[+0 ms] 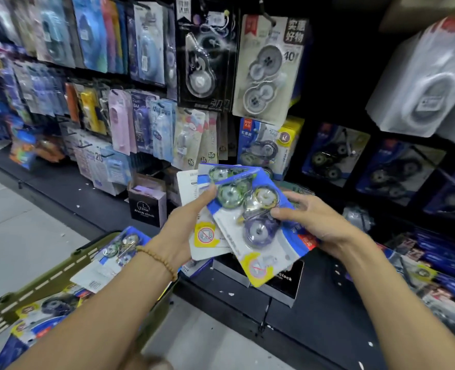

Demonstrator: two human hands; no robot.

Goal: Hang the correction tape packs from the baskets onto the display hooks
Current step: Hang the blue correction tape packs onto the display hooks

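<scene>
Fanning packs [237, 209] between grips (both).

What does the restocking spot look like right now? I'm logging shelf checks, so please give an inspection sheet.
Surface: dark base shelf under the hooks, white specks on it.
Job's things: fanned packs held in both hands; more in the green basket.
Clutter: alarm clock box on the shelf.
Hands: left hand and right hand grip the packs.
Cables: nothing seen.
Surroundings: display wall crowded with hanging packs; grey floor.
</scene>
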